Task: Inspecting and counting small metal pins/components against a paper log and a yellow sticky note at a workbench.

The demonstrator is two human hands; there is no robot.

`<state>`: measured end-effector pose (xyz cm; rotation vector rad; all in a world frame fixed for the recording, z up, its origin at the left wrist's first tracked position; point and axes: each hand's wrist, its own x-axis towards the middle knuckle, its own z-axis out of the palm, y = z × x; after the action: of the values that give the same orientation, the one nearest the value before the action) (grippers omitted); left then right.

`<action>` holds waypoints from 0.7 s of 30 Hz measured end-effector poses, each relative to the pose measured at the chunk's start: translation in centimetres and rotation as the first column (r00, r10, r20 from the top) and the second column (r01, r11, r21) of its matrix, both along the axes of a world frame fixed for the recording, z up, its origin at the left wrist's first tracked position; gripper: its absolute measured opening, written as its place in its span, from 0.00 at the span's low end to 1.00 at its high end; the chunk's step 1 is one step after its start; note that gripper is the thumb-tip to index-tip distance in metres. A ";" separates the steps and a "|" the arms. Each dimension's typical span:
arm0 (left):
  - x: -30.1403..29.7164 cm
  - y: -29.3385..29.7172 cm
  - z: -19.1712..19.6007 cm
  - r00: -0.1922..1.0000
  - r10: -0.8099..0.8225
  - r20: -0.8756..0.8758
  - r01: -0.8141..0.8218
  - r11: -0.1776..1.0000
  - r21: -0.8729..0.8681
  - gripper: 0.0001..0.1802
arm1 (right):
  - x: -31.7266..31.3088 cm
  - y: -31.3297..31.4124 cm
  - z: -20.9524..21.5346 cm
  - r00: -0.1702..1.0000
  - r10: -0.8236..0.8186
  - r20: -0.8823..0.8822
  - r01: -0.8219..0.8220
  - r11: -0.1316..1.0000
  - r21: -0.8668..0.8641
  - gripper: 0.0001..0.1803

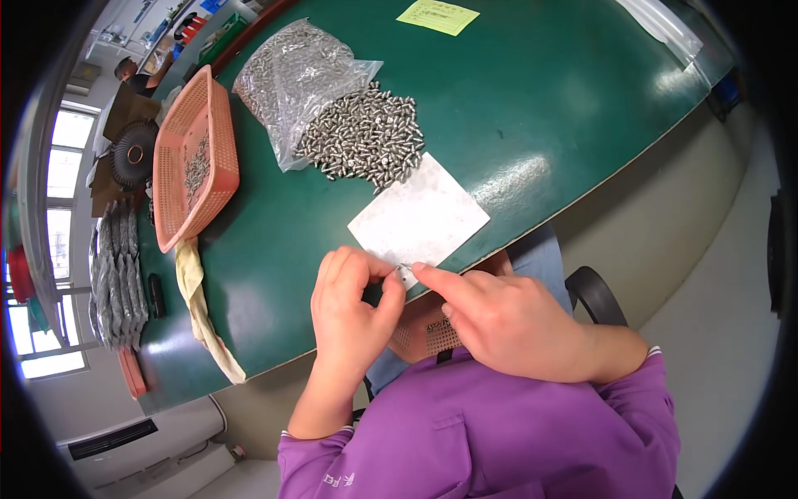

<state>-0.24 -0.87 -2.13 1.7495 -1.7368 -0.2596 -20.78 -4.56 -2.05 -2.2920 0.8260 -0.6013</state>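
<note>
My left hand (353,299) is closed in a pinch at the table's near edge, thumb and forefinger on a small metal part (405,267). From the other side my right hand (507,320) meets it, its index fingertip at the part and the other fingers curled under; whatever they hold is hidden. Beneath the fingertips lies a white sheet of paper (428,212). A heap of small silvery metal pieces (366,137) spills toward the sheet's far corner out of a clear plastic bag (291,83).
An orange basket (223,158) with small metal parts stands at left, a yellowish cloth strip (194,287) below it. Another basket (403,343) sits under the table edge by my lap. Packed bags (118,283), a black fan (133,155) and a yellow note (438,16) lie farther off. Someone is in the far background.
</note>
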 end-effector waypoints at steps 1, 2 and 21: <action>0.0 0.0 -0.1 1.000 0.009 0.002 -0.009 1.000 -0.004 0.10 | 0.0 0.0 0.2 1.000 0.007 -0.003 -0.007 1.000 0.009 0.28; -0.1 0.0 -0.1 1.000 0.009 0.001 -0.009 1.000 -0.003 0.10 | 0.0 0.1 0.2 1.000 0.016 -0.006 -0.016 1.000 0.018 0.28; 0.0 0.1 -0.3 0.994 0.034 -0.107 -0.036 0.999 -0.014 0.10 | 0.3 -1.0 0.9 0.990 0.110 -0.087 -0.115 0.992 -0.046 0.30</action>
<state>-0.21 -0.79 -2.42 1.7213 -1.6267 -0.3174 -20.53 -5.56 -1.17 -2.4061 0.7222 -0.4827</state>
